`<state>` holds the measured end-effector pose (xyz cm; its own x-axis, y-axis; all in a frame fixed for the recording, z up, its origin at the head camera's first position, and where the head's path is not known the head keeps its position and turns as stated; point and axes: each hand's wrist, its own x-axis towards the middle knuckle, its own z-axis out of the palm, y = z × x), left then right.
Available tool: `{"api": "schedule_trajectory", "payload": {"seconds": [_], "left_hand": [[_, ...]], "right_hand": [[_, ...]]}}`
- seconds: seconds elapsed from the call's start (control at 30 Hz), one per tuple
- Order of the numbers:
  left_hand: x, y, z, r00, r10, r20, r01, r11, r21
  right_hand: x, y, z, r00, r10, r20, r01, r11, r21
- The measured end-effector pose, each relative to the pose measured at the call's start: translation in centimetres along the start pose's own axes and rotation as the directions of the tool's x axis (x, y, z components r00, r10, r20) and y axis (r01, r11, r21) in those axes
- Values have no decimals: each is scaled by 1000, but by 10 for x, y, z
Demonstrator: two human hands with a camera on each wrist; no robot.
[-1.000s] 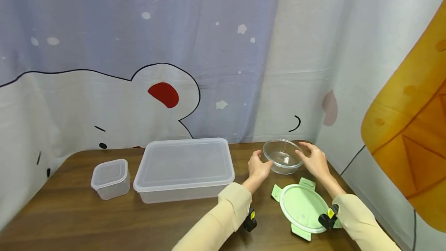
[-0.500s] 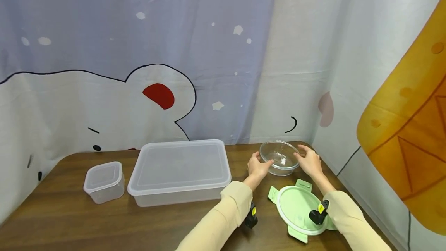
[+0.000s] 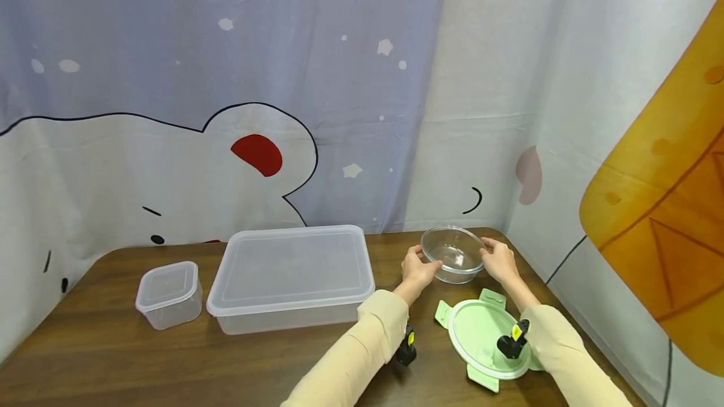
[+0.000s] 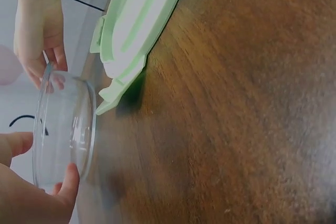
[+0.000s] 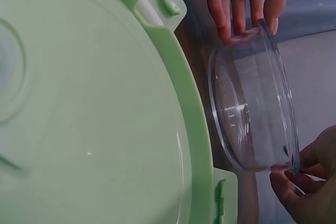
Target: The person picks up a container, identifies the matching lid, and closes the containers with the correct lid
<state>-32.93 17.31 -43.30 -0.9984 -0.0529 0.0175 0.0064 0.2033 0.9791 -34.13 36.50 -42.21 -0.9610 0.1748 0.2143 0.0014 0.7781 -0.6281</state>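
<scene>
A round clear glass bowl (image 3: 451, 255) stands upright near the back right of the wooden table. On its left side my left hand (image 3: 417, 271) grips it, fingers spread along the wall. My right hand (image 3: 500, 260) holds the opposite side; in the right wrist view its thumb and fingers (image 5: 287, 184) pinch the rim. Nearer to me lies a round light-green lid (image 3: 472, 331) with flaps sticking out around its edge, partly covered by the right sleeve and wrist camera. In the left wrist view the lid (image 4: 139, 19) sits close beside the bowl.
A large flat translucent box (image 3: 294, 269) with its lid on stands left of the bowl. Farther left is a small translucent box (image 3: 170, 294), also lidded. Printed curtains (image 3: 362, 80) hang behind and along the right side of the wooden table (image 3: 226, 369).
Both hands have closed in on the bowl; the right hand moved left onto its rim, and the left now grips its side. The whole view shifted slightly.
</scene>
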Motion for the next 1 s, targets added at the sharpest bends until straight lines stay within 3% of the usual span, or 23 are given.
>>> {"api": "schedule_trajectory", "payload": {"seconds": [0.53,0.9,1.0], "left_hand": [[-17,8,-21,998,-43,-34,47,992,114],[-34,6,-32,995,-99,-7,99,995,12],[-39,5,-37,995,-96,-12,96,995,25]], "right_hand": [[-15,-14,3,998,-63,12,63,998,-1],[-25,-21,5,998,-58,38,56,998,35],[-30,-25,6,996,-61,64,58,997,48]]}}
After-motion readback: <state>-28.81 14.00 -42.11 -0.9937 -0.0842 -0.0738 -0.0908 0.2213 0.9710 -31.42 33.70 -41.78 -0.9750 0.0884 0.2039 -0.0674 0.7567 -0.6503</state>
